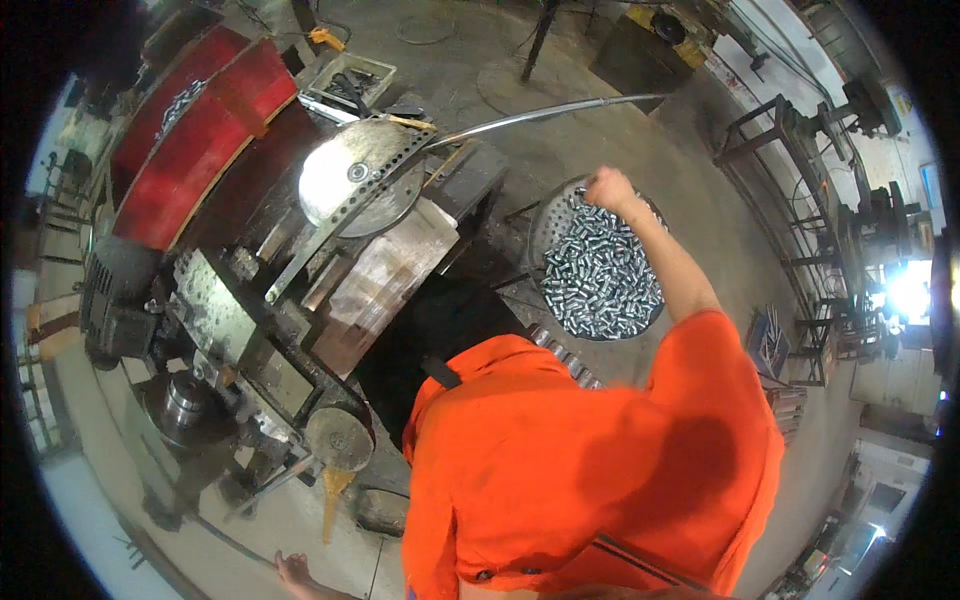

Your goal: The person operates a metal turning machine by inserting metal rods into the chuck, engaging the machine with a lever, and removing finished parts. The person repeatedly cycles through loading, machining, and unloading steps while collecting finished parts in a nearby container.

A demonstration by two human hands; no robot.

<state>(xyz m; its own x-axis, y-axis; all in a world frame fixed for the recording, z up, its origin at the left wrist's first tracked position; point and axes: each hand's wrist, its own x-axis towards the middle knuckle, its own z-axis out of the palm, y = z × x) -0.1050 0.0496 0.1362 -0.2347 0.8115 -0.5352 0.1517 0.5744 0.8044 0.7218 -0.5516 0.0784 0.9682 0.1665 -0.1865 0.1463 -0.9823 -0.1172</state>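
Note:
My right arm reaches out over a round perforated metal tray point(546, 228) heaped with small shiny metal cylinders point(600, 275). At the tray's far edge my right hand point(609, 188) is closed, its fingertips pinched around what looks like one small metal cylinder point(580, 191). Low at the left, my left hand point(294, 570) is at the end of a long thin metal lever point(232, 541), its fingers curled at the tip. The lever runs to a machine with a round metal chuck-like part point(183, 400). The lower edge cuts off part of the left forearm.
A machine bed with a large metal disc point(335, 172) and a perforated bar point(345, 212) lies ahead left. Behind it stands a red bin point(205, 140). A long rod point(550, 108) juts rightward above the floor. Metal racks point(790, 190) line the right.

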